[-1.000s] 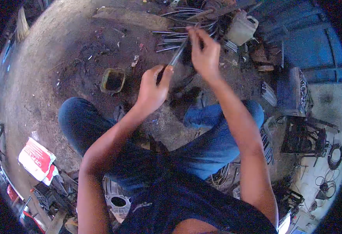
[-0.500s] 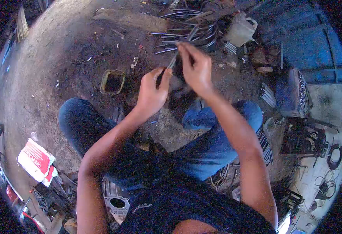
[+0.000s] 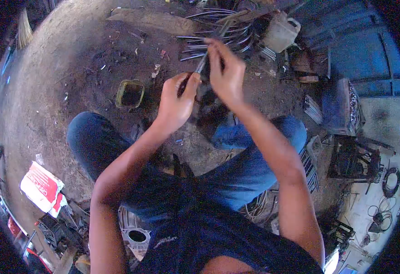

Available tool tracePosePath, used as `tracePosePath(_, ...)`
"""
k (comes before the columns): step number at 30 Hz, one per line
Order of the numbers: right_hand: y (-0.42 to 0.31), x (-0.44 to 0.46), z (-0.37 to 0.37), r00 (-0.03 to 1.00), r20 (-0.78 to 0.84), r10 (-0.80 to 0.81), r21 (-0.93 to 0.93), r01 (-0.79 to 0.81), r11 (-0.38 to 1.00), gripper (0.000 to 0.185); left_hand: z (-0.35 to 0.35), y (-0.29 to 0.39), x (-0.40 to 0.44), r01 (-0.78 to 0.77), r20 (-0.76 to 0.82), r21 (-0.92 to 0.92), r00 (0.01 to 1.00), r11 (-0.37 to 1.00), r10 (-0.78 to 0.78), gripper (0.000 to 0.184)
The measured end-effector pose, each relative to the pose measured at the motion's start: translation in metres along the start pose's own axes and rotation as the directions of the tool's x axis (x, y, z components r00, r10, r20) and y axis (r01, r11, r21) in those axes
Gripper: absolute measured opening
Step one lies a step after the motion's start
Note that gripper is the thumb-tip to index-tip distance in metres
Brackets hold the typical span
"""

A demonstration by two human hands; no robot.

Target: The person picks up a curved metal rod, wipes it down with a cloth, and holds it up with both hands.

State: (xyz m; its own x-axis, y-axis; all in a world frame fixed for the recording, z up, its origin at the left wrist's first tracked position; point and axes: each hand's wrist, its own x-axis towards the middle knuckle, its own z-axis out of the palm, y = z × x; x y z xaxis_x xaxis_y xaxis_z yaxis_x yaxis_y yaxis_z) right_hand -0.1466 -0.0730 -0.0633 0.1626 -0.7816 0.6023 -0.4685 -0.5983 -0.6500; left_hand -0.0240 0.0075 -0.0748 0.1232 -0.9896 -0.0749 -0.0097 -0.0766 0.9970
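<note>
Left hand pinches rod; right hand grips it beyond those fingers. Loose pinch (contact half-hidden) could mean slip.

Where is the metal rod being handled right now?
In the head view, the metal rod is above centre, its lower part in the left hand, with the right hand at it farther up.
</note>
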Motion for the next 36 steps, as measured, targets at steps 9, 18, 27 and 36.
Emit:
tracePosePath(9, 0.000, -0.009, -0.001, 0.994, 0.084, -0.068, -0.004, 0.068, 0.998, 0.017, 0.001, -0.001, -0.004, 0.004, 0.002, -0.131, 1.000, 0.991, -0.004, 0.027)
tracePosePath(18, -0.006, -0.011, -0.002, 0.996, 0.084, 0.026, -0.044, -0.023, 0.999, 0.026, 0.007, 0.011, -0.010, 0.077, -0.061, -0.160, 0.994, 0.984, -0.088, 0.029)
tracePosePath(27, 0.053, -0.009, 0.011, 0.967, -0.170, -0.191, -0.297, 0.134, 0.945, 0.022, 0.011, -0.011, -0.004, -0.065, 0.021, -0.066, 0.998, 0.996, 0.067, 0.027)
tracePosePath(36, -0.012, 0.020, -0.013, 0.668, 0.381, 0.640, 0.684, -0.669, 0.291, 0.042, 0.008, -0.007, -0.002, 0.120, 0.040, -0.196, 0.993, 0.973, -0.114, 0.029)
